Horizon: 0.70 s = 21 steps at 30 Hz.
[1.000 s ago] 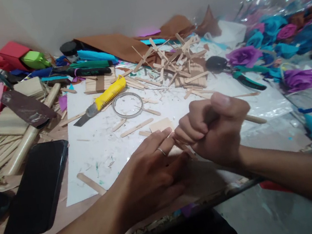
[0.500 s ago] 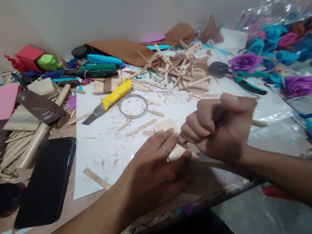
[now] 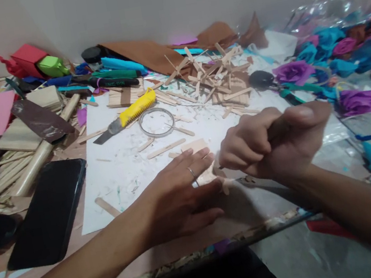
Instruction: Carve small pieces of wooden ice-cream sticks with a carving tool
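My left hand (image 3: 176,192) lies palm down with its fingers stretched out, a ring on one of them. The fingers rest over a small pale wooden piece (image 3: 208,173) on the white sheet (image 3: 112,170). Just beyond the fingertips is a flat wooden square (image 3: 196,145). My right hand (image 3: 268,144) is closed in a fist, thumb on top, beside the wooden piece. A thin greyish tip shows under its fingers; the rest of what it grips is hidden. Near my left hand lies a loose craft stick (image 3: 166,149).
A yellow utility knife (image 3: 137,106) and a metal ring (image 3: 156,122) lie on the sheet, with a heap of craft sticks (image 3: 213,75) behind. A black phone (image 3: 48,214) lies left. Green-handled pliers (image 3: 292,95) and purple paper flowers (image 3: 359,100) are at right.
My right fist has moved right and slightly up, away from my left hand, which stays over the wooden piece with its fingers a little more spread. The view has shifted slightly.
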Each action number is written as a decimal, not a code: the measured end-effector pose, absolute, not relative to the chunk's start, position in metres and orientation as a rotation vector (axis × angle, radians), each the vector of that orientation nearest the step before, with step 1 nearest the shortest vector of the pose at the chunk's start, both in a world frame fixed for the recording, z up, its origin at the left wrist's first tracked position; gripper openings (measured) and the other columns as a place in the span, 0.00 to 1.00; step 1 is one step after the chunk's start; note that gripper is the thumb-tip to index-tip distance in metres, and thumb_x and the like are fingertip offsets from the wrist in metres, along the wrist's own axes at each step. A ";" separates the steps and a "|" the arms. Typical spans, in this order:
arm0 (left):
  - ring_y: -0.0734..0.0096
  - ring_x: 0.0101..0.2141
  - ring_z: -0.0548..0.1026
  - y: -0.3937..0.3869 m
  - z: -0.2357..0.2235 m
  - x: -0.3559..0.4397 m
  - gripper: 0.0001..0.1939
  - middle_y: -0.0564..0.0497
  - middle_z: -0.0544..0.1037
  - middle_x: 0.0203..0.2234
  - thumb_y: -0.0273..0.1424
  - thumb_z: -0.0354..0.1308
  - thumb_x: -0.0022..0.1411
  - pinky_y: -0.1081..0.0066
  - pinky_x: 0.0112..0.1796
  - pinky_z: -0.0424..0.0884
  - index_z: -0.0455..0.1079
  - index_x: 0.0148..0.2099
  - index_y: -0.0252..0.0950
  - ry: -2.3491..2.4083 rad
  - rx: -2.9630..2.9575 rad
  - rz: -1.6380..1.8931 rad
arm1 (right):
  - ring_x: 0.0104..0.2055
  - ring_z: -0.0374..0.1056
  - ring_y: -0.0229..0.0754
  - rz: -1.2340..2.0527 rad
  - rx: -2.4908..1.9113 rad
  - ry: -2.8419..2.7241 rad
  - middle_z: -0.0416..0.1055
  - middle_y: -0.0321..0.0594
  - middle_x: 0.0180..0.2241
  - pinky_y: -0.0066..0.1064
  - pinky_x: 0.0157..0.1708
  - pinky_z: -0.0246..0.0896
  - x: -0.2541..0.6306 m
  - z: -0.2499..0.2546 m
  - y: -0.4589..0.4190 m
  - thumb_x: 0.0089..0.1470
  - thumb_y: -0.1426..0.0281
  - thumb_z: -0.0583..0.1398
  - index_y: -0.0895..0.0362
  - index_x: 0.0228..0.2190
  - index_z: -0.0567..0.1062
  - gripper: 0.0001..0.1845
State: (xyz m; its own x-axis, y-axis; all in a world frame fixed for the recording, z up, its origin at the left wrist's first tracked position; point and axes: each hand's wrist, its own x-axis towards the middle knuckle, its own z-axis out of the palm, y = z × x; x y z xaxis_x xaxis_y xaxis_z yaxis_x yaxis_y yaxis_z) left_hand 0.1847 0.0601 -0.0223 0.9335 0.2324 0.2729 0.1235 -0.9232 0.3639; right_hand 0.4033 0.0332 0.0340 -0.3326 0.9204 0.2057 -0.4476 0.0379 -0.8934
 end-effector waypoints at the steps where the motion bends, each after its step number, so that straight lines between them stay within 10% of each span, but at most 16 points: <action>1: 0.45 0.67 0.67 0.061 -0.023 0.184 0.21 0.39 0.68 0.67 0.45 0.59 0.72 0.38 0.68 0.60 0.74 0.61 0.42 0.270 2.740 0.443 | 0.13 0.41 0.31 1.575 -0.568 -1.178 0.43 0.28 0.10 0.29 0.16 0.46 0.403 0.033 0.033 0.54 0.49 0.61 0.53 0.11 0.54 0.34; 21: 0.45 0.66 0.69 0.065 -0.017 0.190 0.15 0.39 0.73 0.64 0.42 0.59 0.72 0.39 0.70 0.57 0.79 0.51 0.39 0.239 2.692 0.407 | 0.15 0.41 0.31 1.619 -0.439 -1.222 0.45 0.28 0.12 0.29 0.19 0.45 0.402 0.025 0.032 0.60 0.54 0.61 0.54 0.13 0.52 0.34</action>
